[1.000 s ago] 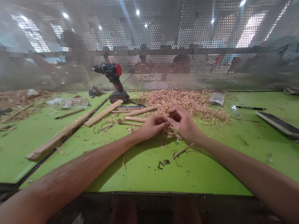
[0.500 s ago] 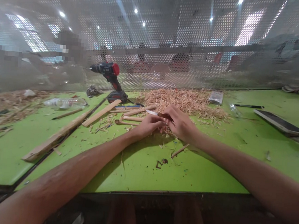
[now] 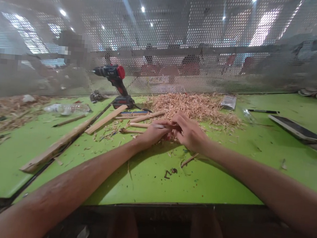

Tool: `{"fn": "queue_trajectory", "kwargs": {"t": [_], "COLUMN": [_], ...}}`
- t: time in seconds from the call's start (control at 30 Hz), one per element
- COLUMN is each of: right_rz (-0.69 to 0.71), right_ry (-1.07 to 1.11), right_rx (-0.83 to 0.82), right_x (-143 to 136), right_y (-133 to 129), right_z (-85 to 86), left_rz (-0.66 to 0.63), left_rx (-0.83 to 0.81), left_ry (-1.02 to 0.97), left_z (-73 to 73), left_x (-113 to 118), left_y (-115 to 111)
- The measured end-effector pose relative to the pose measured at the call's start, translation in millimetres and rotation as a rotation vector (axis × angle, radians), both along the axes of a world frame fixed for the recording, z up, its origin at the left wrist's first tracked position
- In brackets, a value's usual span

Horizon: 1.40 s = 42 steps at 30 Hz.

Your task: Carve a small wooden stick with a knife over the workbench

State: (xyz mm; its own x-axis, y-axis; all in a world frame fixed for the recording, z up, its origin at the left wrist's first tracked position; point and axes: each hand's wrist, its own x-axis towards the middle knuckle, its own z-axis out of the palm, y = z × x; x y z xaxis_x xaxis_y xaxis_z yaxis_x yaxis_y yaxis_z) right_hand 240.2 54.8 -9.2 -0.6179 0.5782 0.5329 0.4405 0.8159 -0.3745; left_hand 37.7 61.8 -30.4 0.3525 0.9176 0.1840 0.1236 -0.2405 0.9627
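Observation:
My right hand point(image 3: 189, 132) is closed around the handle of a small knife point(image 3: 162, 126), its blade pointing left over my left hand. Close against it, my left hand point(image 3: 155, 132) is closed, its fingertips pressed together on something too small and hidden to name. Both hands are just in front of a heap of wood shavings point(image 3: 190, 106) on the green table point(image 3: 147, 184). Thin wooden sticks point(image 3: 139, 125) lie just left of my left hand. A short stick point(image 3: 189, 160) rests on the table below my right hand.
A cordless drill point(image 3: 119, 84) stands at the back left, near a plastic bottle point(image 3: 67, 109). Long wooden strips point(image 3: 58, 147) lie at the left. To the right are a tablet-like device point(image 3: 299, 129), a black pen point(image 3: 264, 111) and a small packet point(image 3: 228, 102). A perforated screen point(image 3: 171, 35) stands behind.
The knife blade has dropped slightly and turned to lie flatter, closer over my left hand. My hands stay together, with small shifts of the fingers.

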Motion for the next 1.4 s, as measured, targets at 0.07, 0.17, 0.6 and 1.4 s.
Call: {"fn": "queue_trajectory", "kwargs": {"t": [0.07,0.17,0.6,1.4], "right_rz": [0.01,-0.004,-0.181,-0.264], "right_ry": [0.02,0.029,-0.004,-0.061], "right_rx": [-0.008,-0.042,-0.071,-0.075], "right_x": [-0.1,-0.1,-2.3,-2.6], "right_y": [-2.1,-2.0,3.0,-0.3], "right_z": [0.7,0.8,3.0,0.6], "left_rz": [-0.002,0.011,0.078,0.08], "left_rx": [0.0,-0.007,0.022,0.042], "left_ry": [-0.043,-0.056,-0.003,-0.065], "left_z": [-1.1,-2.4,-4.4,-9.4], "left_x": [1.5,1.8,0.3,3.1], "left_y": [0.8,1.4,3.9,5.5]}}
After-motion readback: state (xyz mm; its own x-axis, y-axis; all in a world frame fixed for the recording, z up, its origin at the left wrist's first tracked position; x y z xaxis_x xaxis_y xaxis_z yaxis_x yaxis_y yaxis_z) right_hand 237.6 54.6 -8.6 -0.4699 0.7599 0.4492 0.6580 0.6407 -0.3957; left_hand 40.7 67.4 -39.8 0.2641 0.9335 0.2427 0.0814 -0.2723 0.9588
